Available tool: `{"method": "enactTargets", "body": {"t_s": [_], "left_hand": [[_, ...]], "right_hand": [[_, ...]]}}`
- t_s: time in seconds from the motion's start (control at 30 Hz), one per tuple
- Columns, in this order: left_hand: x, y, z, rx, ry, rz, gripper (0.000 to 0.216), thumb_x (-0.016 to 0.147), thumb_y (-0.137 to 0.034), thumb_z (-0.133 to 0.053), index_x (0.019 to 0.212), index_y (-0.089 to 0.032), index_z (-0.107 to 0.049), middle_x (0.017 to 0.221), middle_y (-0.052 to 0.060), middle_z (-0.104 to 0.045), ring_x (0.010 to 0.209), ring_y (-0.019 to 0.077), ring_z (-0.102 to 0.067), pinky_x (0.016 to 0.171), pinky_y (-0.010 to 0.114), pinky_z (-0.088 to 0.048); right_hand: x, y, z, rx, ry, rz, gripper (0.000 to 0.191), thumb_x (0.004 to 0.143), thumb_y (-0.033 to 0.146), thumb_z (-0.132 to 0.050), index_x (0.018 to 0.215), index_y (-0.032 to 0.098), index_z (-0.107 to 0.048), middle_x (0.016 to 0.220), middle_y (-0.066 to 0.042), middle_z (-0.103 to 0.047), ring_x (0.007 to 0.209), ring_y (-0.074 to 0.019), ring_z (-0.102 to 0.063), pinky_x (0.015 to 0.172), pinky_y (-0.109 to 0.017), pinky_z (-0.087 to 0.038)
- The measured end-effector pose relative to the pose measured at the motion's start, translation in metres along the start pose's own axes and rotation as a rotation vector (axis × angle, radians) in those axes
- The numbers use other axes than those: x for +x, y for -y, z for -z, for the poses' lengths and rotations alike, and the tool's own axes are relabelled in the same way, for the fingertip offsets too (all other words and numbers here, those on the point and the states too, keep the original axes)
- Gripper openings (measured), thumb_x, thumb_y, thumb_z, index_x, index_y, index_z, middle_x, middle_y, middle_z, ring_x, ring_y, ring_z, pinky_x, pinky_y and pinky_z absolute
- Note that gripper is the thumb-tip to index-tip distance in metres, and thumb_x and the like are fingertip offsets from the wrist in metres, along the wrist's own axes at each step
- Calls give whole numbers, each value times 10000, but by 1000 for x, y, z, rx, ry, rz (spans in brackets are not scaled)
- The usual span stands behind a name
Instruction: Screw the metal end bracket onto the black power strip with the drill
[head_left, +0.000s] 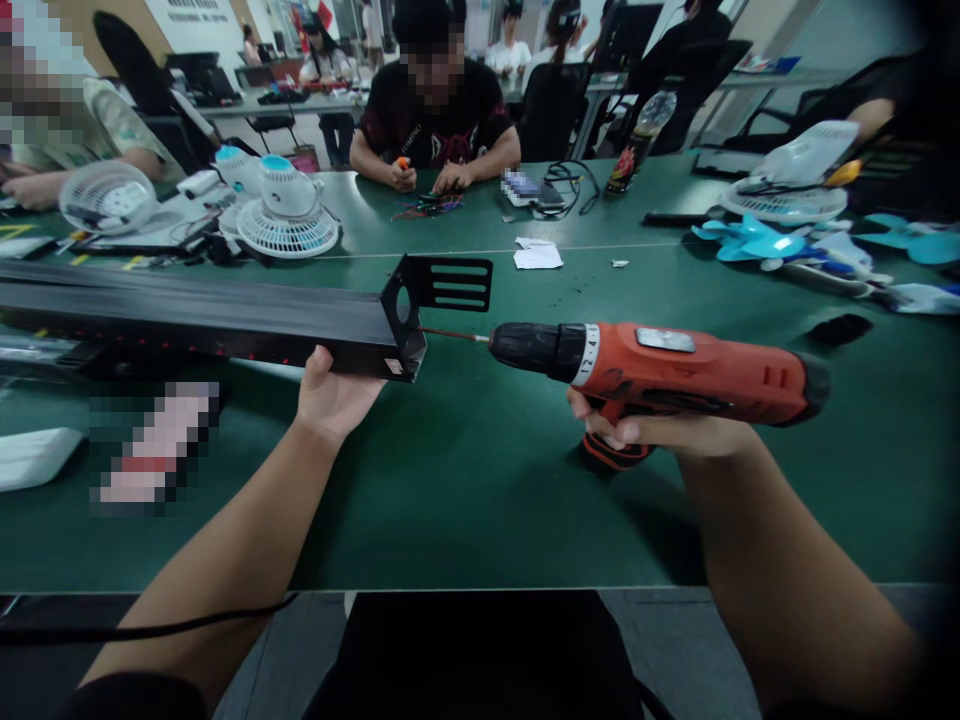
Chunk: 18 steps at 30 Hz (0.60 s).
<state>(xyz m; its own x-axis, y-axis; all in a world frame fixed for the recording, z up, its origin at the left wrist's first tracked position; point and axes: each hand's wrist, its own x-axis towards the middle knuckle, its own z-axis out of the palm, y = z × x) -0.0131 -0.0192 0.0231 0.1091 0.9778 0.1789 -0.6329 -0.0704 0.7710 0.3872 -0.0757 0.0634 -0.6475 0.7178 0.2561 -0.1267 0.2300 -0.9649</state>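
My left hand (337,398) grips the underside of a long black metal housing (300,320) near its right end, thumb on the front side. A black slotted bracket (454,284) stands on that end, beside a plate with a round hole. My right hand (645,430) is wrapped round the handle of a red and black cordless drill (697,370), which points left. From its chuck a long thin bit (454,335) reaches to the end of the housing. Whether the tip sits in a screw there is too small to tell.
White fan parts (289,225) lie at the back left, blue fan blades (750,238) at the right. Across the green table (480,500) a person (435,110) handles wires. A bottle (641,145), a paper scrap (537,253) and a blurred pink rectangle (161,440) are also on it.
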Motion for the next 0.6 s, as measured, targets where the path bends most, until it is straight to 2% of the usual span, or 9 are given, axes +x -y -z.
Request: {"method": "enactTargets", "body": {"t_s": [0.13, 0.33, 0.5, 0.6], "left_hand": [[0, 1, -2, 19, 4, -29, 747, 777, -618, -1018, 1420, -324, -774, 1493, 87, -801, 1608, 428, -587, 1207, 535, -625], [1, 2, 0, 47, 17, -60, 764, 768, -654, -1024, 1428, -348, -790, 1553, 59, -779, 1646, 388, -553, 1297, 500, -557], [1, 1, -2, 52, 26, -60, 765, 765, -651, -1027, 1429, -352, -794, 1598, 51, -755, 1653, 396, -544, 1318, 523, -537], [1, 1, -3, 22, 13, -71, 745, 765, -624, -1036, 1419, -365, -791, 1530, 39, -796, 1646, 379, -556, 1310, 498, -547]], "right_hand": [[-4, -3, 3, -19, -27, -11, 356, 965, 440, -917, 1198, 194, -809, 902, -47, -715, 586, -122, -561, 485, -252, -534], [-5, -4, 4, -12, -15, -50, 357, 963, 463, -922, 1189, 211, -810, 734, 16, -627, 562, -132, -539, 493, -252, -537], [-3, -1, 2, -11, -39, -53, 382, 939, 475, -944, 1190, 223, -804, 909, -35, -717, 571, -122, -577, 481, -249, -559], [-4, -1, 2, -11, -38, -55, 377, 946, 484, -937, 1190, 226, -808, 854, -26, -698, 567, -131, -572, 480, -257, -565]]}}
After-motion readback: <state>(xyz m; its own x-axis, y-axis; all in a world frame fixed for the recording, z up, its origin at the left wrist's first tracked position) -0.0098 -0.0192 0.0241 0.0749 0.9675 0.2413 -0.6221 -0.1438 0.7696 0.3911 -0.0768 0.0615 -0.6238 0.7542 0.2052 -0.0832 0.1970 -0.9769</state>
